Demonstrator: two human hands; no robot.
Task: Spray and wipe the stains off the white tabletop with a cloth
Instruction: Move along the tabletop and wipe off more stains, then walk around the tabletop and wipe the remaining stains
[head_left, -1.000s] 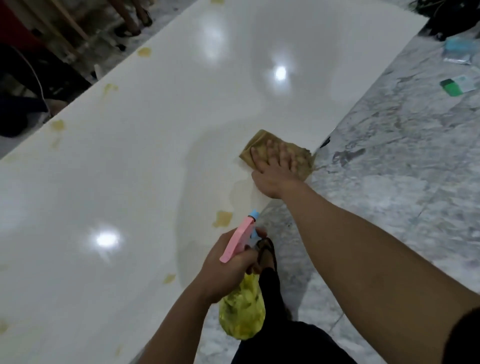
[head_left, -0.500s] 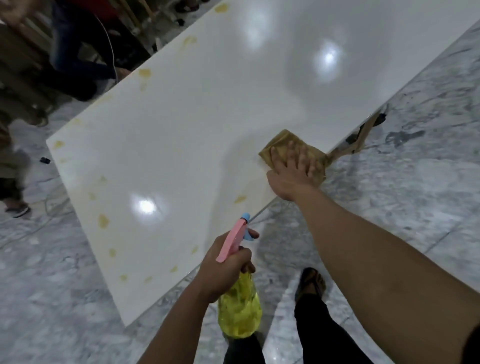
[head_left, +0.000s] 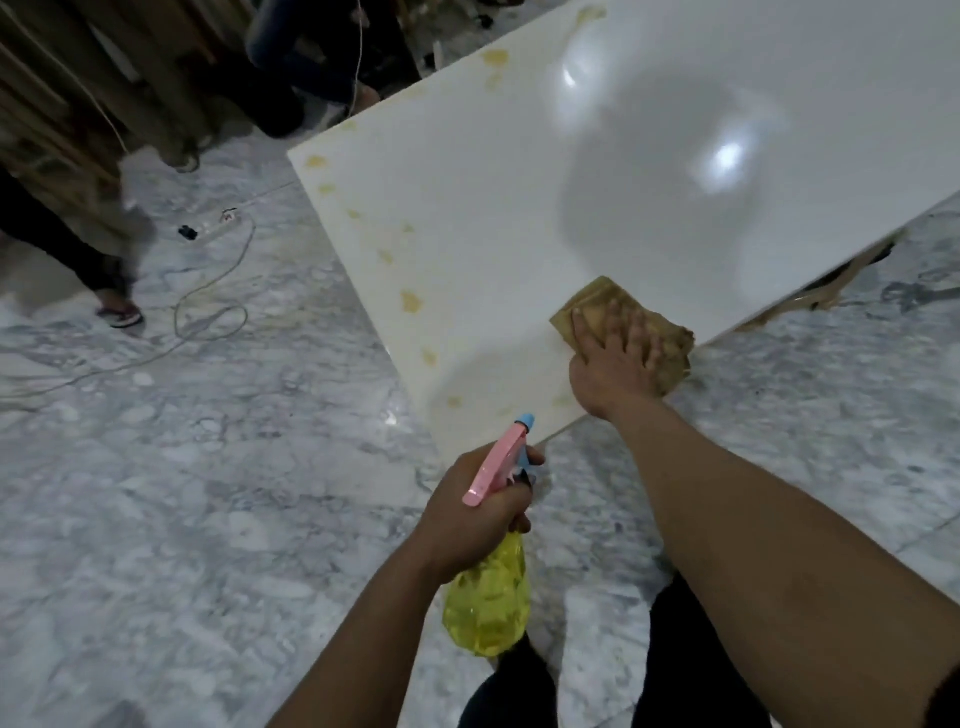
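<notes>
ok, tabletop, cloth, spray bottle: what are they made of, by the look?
Tabletop: hard glossy white slab, mirrors the lamps; laminate or stone, unclear.
Cloth: soft tan fabric, creased under the right hand.
Spray bottle: translucent yellow plastic, pink and blue trigger head, in the left hand.

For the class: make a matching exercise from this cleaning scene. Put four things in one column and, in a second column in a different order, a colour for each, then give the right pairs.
Things
1. cloth
2. spray bottle body
3. spray head
4. tabletop

Colours
A. pink
B. white
C. brown
D. yellow

Pairs: 1-C, 2-D, 3-A, 4-B.

The right hand presses flat on the cloth near the tabletop's edge; the left hand grips the spray bottle by its neck.
</notes>
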